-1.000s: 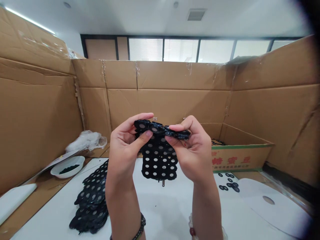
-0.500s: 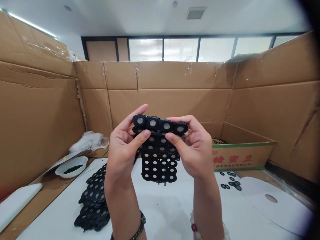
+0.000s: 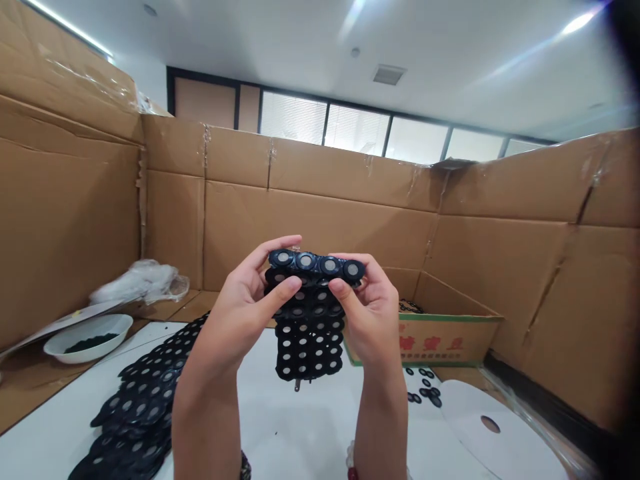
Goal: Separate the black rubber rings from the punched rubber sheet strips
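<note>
Between both hands hangs a black strip of joined round pieces with pale centres [image 3: 310, 343], several across, its top part folded over. My left hand [image 3: 255, 293] grips the left end of the fold, thumb in front and fingers behind. On the right end, my right hand [image 3: 367, 293] pinches it the same way. The lower part of the strip dangles above the white table surface [image 3: 300, 433], with a small tab at its bottom edge. A heap of similar black dotted strips [image 3: 145, 393] lies at the left, partly hidden by my left forearm.
A white bowl [image 3: 90, 340] with small dark bits and a crumpled clear plastic bag [image 3: 137, 283] are at the left. At the right are an open carton [image 3: 430, 340], loose black rings [image 3: 425, 387] and a white disc with a hole [image 3: 505, 433]. Cardboard walls [image 3: 310, 200] surround the table.
The view has tilted and turned to the right, so the surroundings sit further left and at a slant. Both hands still hold the folded black strip, now slightly lower in the view.
</note>
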Action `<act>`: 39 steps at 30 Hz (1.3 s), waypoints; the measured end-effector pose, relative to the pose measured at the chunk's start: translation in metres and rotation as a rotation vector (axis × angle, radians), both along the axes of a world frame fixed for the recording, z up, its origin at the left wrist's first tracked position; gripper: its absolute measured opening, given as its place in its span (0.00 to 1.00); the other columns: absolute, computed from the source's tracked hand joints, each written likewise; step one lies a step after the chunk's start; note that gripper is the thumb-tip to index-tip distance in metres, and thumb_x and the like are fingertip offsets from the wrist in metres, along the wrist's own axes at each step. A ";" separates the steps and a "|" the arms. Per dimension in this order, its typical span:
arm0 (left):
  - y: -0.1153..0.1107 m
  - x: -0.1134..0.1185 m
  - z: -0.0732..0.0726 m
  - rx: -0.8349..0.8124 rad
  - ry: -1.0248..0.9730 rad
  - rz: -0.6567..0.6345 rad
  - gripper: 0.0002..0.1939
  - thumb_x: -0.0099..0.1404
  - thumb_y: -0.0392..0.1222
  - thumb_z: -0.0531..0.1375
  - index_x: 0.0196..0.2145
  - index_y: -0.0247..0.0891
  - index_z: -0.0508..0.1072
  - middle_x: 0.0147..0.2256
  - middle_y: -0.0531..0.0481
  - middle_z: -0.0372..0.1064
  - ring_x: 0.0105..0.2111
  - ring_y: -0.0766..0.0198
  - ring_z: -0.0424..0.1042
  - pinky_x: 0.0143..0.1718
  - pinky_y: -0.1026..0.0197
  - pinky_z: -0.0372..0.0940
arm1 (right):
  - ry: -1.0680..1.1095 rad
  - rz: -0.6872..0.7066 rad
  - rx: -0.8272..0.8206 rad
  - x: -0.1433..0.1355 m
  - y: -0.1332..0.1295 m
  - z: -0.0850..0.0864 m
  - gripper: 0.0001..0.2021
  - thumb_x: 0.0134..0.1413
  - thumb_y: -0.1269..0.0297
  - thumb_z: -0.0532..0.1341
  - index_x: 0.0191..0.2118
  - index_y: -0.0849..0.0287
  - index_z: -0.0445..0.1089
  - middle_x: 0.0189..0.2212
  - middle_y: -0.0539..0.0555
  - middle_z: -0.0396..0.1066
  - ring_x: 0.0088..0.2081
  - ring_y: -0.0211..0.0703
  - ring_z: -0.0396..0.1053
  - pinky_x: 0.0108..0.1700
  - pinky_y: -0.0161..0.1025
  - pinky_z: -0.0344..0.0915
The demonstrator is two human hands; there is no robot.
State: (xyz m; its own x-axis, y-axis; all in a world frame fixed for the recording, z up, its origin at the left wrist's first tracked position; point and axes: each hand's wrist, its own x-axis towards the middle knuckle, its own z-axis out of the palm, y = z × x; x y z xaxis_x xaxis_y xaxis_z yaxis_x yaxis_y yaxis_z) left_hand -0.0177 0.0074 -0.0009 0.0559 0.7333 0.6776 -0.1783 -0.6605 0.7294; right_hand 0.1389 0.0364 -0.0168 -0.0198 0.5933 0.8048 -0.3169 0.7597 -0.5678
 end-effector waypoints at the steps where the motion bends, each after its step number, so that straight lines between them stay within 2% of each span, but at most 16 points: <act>1: -0.001 0.000 0.000 -0.009 0.000 0.001 0.23 0.61 0.42 0.68 0.54 0.45 0.73 0.42 0.48 0.78 0.43 0.61 0.76 0.40 0.68 0.72 | -0.012 -0.008 0.013 0.001 0.000 0.000 0.10 0.54 0.61 0.68 0.43 0.49 0.72 0.38 0.48 0.77 0.40 0.37 0.76 0.43 0.35 0.73; 5: -0.007 0.000 0.002 -0.023 0.018 -0.002 0.22 0.61 0.41 0.69 0.53 0.47 0.75 0.42 0.50 0.78 0.43 0.66 0.76 0.41 0.73 0.70 | -0.079 -0.049 0.059 0.002 0.000 0.000 0.10 0.57 0.59 0.66 0.45 0.48 0.70 0.42 0.49 0.75 0.42 0.39 0.74 0.45 0.39 0.73; 8: -0.009 0.000 0.002 -0.028 0.026 -0.009 0.20 0.60 0.42 0.69 0.51 0.48 0.77 0.41 0.51 0.78 0.41 0.66 0.76 0.40 0.73 0.70 | -0.090 -0.042 0.057 0.004 -0.002 0.001 0.11 0.57 0.58 0.65 0.45 0.49 0.69 0.44 0.50 0.74 0.43 0.41 0.74 0.47 0.41 0.72; 16: -0.005 0.005 0.002 -0.010 0.018 0.110 0.18 0.52 0.39 0.73 0.42 0.47 0.80 0.35 0.53 0.78 0.34 0.68 0.75 0.34 0.75 0.70 | -0.096 0.063 -0.008 0.005 -0.004 0.001 0.10 0.57 0.58 0.66 0.45 0.48 0.71 0.39 0.49 0.74 0.39 0.39 0.74 0.40 0.38 0.72; 18: -0.004 0.005 0.002 0.022 0.016 0.115 0.21 0.50 0.37 0.74 0.43 0.47 0.80 0.33 0.53 0.77 0.31 0.68 0.75 0.31 0.73 0.70 | -0.094 0.066 -0.013 0.005 -0.003 0.000 0.11 0.56 0.57 0.66 0.44 0.48 0.71 0.39 0.49 0.74 0.39 0.40 0.74 0.39 0.38 0.73; 21: -0.005 0.004 0.003 0.049 0.004 0.102 0.31 0.47 0.34 0.75 0.49 0.51 0.77 0.27 0.56 0.75 0.24 0.69 0.72 0.24 0.73 0.68 | -0.120 0.074 -0.005 0.006 0.000 0.000 0.12 0.56 0.55 0.66 0.45 0.47 0.71 0.39 0.49 0.74 0.39 0.41 0.74 0.39 0.39 0.73; 22: -0.005 0.004 0.003 0.052 0.012 0.100 0.32 0.47 0.33 0.75 0.50 0.51 0.77 0.27 0.56 0.75 0.23 0.69 0.72 0.23 0.73 0.68 | -0.128 0.075 -0.002 0.006 0.000 0.000 0.12 0.57 0.54 0.66 0.45 0.47 0.71 0.39 0.49 0.74 0.39 0.41 0.74 0.39 0.39 0.74; 24: -0.006 0.005 0.004 0.064 0.032 0.125 0.26 0.48 0.33 0.74 0.45 0.49 0.79 0.29 0.55 0.77 0.26 0.68 0.74 0.25 0.72 0.69 | -0.147 0.076 -0.015 0.007 -0.002 0.001 0.14 0.57 0.53 0.65 0.48 0.47 0.70 0.38 0.49 0.74 0.37 0.42 0.74 0.38 0.40 0.74; 26: -0.007 0.008 0.005 0.080 0.035 0.196 0.18 0.49 0.33 0.73 0.39 0.46 0.81 0.33 0.53 0.78 0.31 0.65 0.77 0.29 0.71 0.71 | -0.170 0.020 -0.054 0.007 -0.010 0.003 0.19 0.59 0.51 0.63 0.54 0.44 0.65 0.34 0.49 0.75 0.34 0.43 0.74 0.37 0.43 0.74; 28: -0.007 0.011 0.005 0.118 0.005 0.290 0.15 0.50 0.32 0.73 0.36 0.44 0.81 0.34 0.54 0.78 0.34 0.63 0.78 0.31 0.70 0.72 | -0.182 -0.174 -0.079 0.009 -0.024 0.005 0.27 0.59 0.52 0.63 0.62 0.40 0.57 0.35 0.49 0.75 0.39 0.48 0.75 0.42 0.48 0.74; 30: -0.005 0.014 0.006 0.151 -0.027 0.367 0.13 0.51 0.33 0.72 0.35 0.44 0.81 0.33 0.55 0.78 0.34 0.63 0.78 0.32 0.67 0.73 | -0.194 -0.440 -0.051 0.010 -0.040 0.006 0.33 0.57 0.56 0.65 0.65 0.38 0.53 0.45 0.52 0.75 0.54 0.56 0.70 0.53 0.57 0.70; 32: -0.003 0.015 0.006 0.173 -0.063 0.415 0.11 0.53 0.36 0.72 0.35 0.44 0.80 0.33 0.55 0.78 0.35 0.62 0.78 0.33 0.65 0.73 | -0.269 -0.615 0.017 0.012 -0.056 0.003 0.32 0.56 0.59 0.65 0.65 0.37 0.56 0.58 0.53 0.68 0.66 0.64 0.55 0.62 0.68 0.56; 33: -0.003 0.015 0.006 0.176 -0.073 0.422 0.11 0.53 0.36 0.72 0.36 0.44 0.80 0.34 0.55 0.78 0.36 0.61 0.78 0.35 0.64 0.74 | -0.344 -0.640 0.055 0.014 -0.063 0.001 0.31 0.57 0.61 0.65 0.64 0.37 0.58 0.61 0.53 0.64 0.68 0.67 0.51 0.64 0.74 0.49; 35: -0.001 0.014 0.005 0.193 -0.071 0.424 0.12 0.54 0.38 0.72 0.37 0.46 0.79 0.37 0.54 0.78 0.39 0.60 0.78 0.37 0.62 0.74 | -0.524 -0.614 0.121 0.017 -0.074 -0.006 0.29 0.57 0.62 0.64 0.63 0.38 0.61 0.64 0.56 0.61 0.67 0.74 0.51 0.62 0.84 0.40; 37: -0.001 0.012 0.005 0.208 -0.045 0.427 0.13 0.55 0.39 0.71 0.38 0.47 0.78 0.40 0.55 0.78 0.40 0.59 0.77 0.38 0.62 0.73 | -0.649 -0.559 0.173 0.022 -0.081 -0.010 0.28 0.54 0.61 0.66 0.61 0.39 0.65 0.63 0.60 0.62 0.64 0.80 0.54 0.57 0.88 0.42; 39: -0.003 0.011 0.005 0.218 -0.039 0.436 0.13 0.56 0.40 0.71 0.40 0.47 0.77 0.40 0.54 0.77 0.40 0.60 0.77 0.37 0.62 0.72 | -0.645 -0.524 0.183 0.027 -0.087 -0.011 0.27 0.50 0.61 0.69 0.57 0.38 0.69 0.62 0.59 0.64 0.64 0.79 0.55 0.55 0.86 0.52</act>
State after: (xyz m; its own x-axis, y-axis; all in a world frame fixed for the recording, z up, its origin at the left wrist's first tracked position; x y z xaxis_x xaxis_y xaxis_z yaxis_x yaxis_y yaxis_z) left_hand -0.0069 0.0041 0.0043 -0.2531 0.5235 0.8135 0.1242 -0.8164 0.5640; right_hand 0.1657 -0.0507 -0.0282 -0.2664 0.5156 0.8144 0.4453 0.8152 -0.3704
